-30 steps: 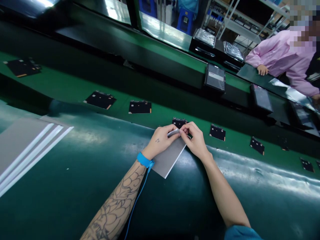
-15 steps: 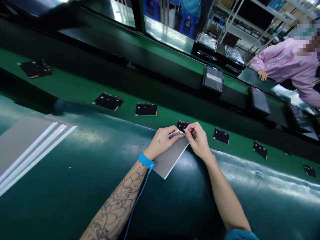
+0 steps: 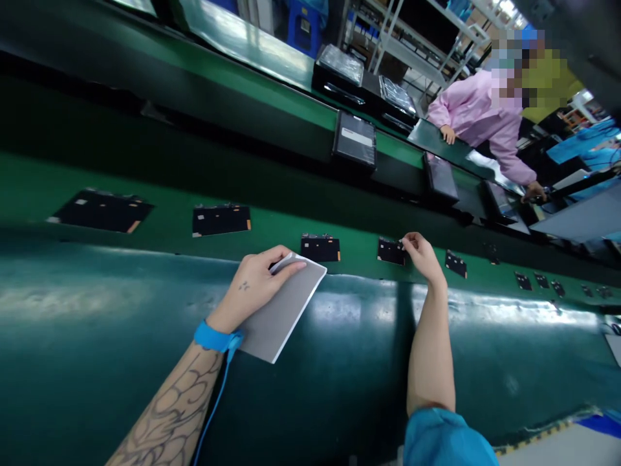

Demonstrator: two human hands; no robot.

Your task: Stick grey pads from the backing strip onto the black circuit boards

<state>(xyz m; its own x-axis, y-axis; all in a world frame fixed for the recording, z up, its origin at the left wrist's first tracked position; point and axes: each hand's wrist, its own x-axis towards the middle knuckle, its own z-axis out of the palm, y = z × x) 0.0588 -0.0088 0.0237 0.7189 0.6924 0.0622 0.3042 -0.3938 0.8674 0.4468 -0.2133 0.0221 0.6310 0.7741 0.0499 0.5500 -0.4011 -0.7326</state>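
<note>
My left hand (image 3: pixel 255 281) rests on a grey sheet (image 3: pixel 281 314) lying on the dark green bench, fingers curled over its upper corner, which is lifted a little. A blue wrist strap (image 3: pixel 212 338) with a cord sits on that wrist. My right hand (image 3: pixel 421 254) is stretched out to the green conveyor belt (image 3: pixel 169 217), its fingertips pinched together at the edge of a small black board (image 3: pixel 391 251). Whether anything is between the fingertips is too small to tell. Another black board (image 3: pixel 320 248) lies between my two hands.
More black boards (image 3: pixel 220 220) lie spaced along the belt, with small ones (image 3: pixel 456 263) to the right. Dark trays (image 3: pixel 356 139) stand on the far lane. A person in a pink coat (image 3: pixel 480 120) works across the line at upper right.
My right hand left the grey sheet's corner and reached right to a black board on the belt. The left hand stays on the sheet. The view swung right.
</note>
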